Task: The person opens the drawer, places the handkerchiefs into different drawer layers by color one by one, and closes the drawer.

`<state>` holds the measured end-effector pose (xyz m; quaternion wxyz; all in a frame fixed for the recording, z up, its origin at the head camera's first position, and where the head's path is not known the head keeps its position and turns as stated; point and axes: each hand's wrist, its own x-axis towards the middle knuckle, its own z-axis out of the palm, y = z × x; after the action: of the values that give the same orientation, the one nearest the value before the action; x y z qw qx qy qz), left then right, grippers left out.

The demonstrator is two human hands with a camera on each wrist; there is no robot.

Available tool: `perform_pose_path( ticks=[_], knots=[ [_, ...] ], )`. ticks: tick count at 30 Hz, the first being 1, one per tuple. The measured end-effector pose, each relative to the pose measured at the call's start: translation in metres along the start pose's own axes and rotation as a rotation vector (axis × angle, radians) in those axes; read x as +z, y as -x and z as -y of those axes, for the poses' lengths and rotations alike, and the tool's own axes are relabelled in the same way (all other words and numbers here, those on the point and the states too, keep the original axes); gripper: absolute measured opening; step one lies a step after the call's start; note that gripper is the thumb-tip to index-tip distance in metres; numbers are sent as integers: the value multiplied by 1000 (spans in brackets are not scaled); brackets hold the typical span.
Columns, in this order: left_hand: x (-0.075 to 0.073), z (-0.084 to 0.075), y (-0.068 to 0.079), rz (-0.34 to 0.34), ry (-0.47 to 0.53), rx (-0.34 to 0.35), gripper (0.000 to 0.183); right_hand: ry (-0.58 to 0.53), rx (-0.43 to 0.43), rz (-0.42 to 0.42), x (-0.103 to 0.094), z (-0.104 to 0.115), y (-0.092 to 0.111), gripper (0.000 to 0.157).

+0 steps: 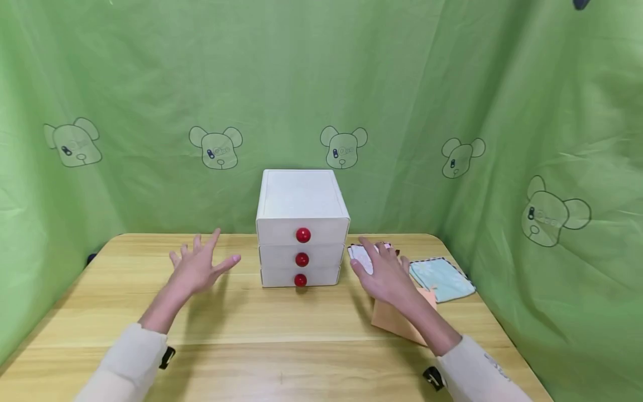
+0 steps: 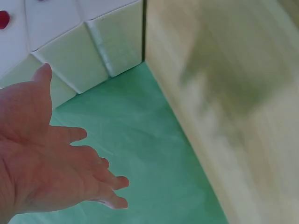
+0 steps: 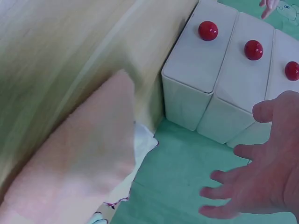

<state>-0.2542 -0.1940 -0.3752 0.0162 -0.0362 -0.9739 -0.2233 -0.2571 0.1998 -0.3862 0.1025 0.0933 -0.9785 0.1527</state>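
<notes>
A white cabinet (image 1: 303,195) with three drawers stands at the back middle of the table, each drawer front bearing a round red knob (image 1: 303,235). To its left my left hand (image 1: 193,269) hovers above the table with fingers spread, holding nothing. On the other side my right hand (image 1: 385,276), also spread and holding nothing, hangs over some folded cloths. Partly beneath it in the head view lie a peach cloth (image 1: 397,321) and a white patterned cloth (image 1: 359,254). A light blue cloth (image 1: 447,279) with a dark striped edge lies further right. All the drawers look closed.
The wooden table (image 1: 261,357) reaches back to a green curtain (image 1: 291,84) printed with bear heads. More curtain hangs along both sides. A black strap end (image 1: 167,357) sticks out from the left sleeve, and another (image 1: 433,378) from the right.
</notes>
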Motion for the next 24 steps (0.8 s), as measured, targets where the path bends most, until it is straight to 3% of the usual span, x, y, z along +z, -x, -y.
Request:
perform_pose_path(
  ticks=[16,24],
  knots=[
    [-50,-40,-31,-52,5,32,100,-65,7,106,-18,27,1,56],
    [-62,-67,-41,-1,77,66,96,-73,11,78,-22,41,-1,48]
  ],
)
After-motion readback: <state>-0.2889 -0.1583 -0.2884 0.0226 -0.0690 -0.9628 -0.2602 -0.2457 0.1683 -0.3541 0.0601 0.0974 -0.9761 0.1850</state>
